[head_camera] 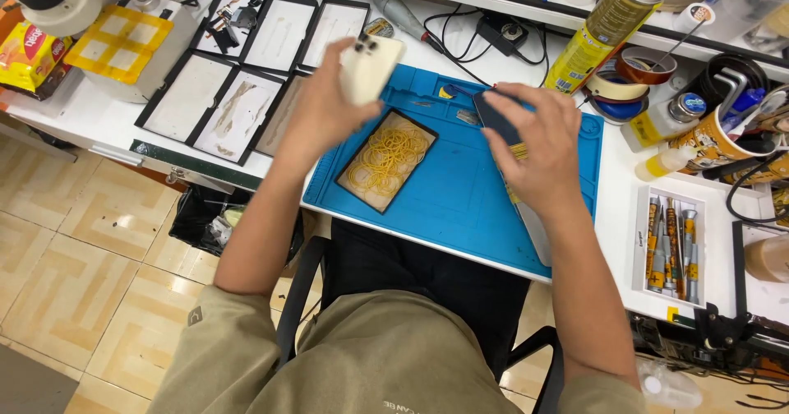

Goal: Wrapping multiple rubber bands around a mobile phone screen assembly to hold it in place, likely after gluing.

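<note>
Your left hand [325, 106] is up in the upper middle of the frame, fingers wrapped round a cream-coloured phone [370, 69] — camera cluster facing you, held clear above the blue mat [448, 188]. Your right hand [538, 147] sits right of centre, fingers closed on a dark flat panel [496, 116], and there looks to be a band of yellow just under your fingertips, though I can't tell exactly what it is.

Below the phone, in the middle of the frame, a black tray of yellow rubber bands [388, 159] lies on the mat. At the upper left, a row of black-framed trays [246, 69] lies across the white bench [612, 217]. At the right edge, a white box of small screwdrivers [670, 245]; at the upper right, a tall spray can [608, 27] standing beside rolls of tape [629, 81].

Now the risks, as I judge them. The phone is gripped one-handed in mid-air — a loose pinch and it could drop onto the tray and scatter those bands. The dark panel is thin; squeezing or flexing it could crack it. And that spray can stands near your right hand — a careless swing of the arm could tip it into the tape.
</note>
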